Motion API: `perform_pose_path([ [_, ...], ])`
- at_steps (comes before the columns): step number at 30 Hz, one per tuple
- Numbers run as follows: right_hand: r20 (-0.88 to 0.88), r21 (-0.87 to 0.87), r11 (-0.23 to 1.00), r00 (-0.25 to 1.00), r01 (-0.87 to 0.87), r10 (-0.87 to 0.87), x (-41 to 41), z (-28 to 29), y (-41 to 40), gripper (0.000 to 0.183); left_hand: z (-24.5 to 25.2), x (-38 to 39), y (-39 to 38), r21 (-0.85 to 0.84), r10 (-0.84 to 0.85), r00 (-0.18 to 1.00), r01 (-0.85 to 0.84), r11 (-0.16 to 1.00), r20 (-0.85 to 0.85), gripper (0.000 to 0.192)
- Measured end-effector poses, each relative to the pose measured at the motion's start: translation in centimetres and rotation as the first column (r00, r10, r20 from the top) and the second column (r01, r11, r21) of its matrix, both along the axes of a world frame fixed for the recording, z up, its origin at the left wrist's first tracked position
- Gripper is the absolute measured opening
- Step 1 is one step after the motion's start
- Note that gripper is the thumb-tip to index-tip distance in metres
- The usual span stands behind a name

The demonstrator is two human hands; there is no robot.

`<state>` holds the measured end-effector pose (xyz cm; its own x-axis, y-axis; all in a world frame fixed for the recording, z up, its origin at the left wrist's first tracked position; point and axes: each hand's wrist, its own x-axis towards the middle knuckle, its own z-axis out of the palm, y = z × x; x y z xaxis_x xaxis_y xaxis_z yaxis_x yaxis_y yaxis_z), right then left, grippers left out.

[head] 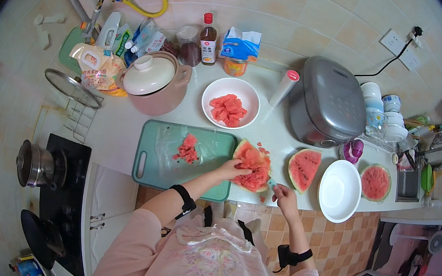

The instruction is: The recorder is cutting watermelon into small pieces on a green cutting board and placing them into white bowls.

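Note:
A cut piece of watermelon (pixel 252 161) with a thick rind lies at the right edge of the green cutting board (pixel 154 133), its red flesh scored and broken up. My left hand (pixel 231 170) rests on its left side, thumb and fingers spread over the flesh as they hold it. In my right hand (pixel 286 199) is a small knife (pixel 272 183) with a pale teal part showing. Its tip meets the right side of the watermelon, and the rest of it is hidden. Loose red bits (pixel 188 150) sit on clear plastic film on the board.
Behind the board stands a white bowl (pixel 233 84) of watermelon chunks. To the right are a watermelon wedge (pixel 304 170), a white basin (pixel 339 191), another cut watermelon (pixel 375 182) and a rice cooker (pixel 330 102). A lidded pot (pixel 154 87) and a stove (pixel 66 201) are at left.

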<state>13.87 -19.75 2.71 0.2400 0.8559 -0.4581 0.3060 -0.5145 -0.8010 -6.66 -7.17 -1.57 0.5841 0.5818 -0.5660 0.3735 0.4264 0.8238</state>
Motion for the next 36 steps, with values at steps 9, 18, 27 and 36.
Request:
perform_pose_path([
  [9, 0.029, 0.046, 0.996, 0.997, -0.078, 0.076, 1.2, 1.3, -0.3, 0.028, 2.2, -1.3, 1.0, -0.122, -0.023, 0.990, 0.041, 0.992, 0.142, 0.056],
  [18, -0.044, 0.062, 0.998, 0.999, 0.002, 0.001, 3.0, 2.3, 0.4, 0.028, 4.6, -2.3, 2.7, -0.201, -0.005, 0.948, 0.073, 0.977, 0.318, 0.059],
  [27, 0.009, 0.362, 0.911, 0.977, -0.200, 0.211, 0.0, 6.5, 10.0, 0.025, 9.4, -5.6, 8.7, -0.298, 0.058, 0.971, 0.014, 0.954, 0.230, 0.062],
  [36, 0.497, 0.351, 0.717, 0.769, -0.602, 0.402, -2.7, 5.9, 19.4, 0.021, 7.2, -6.8, 14.0, -0.149, 0.052, 0.980, -0.023, 0.989, 0.194, 0.068],
])
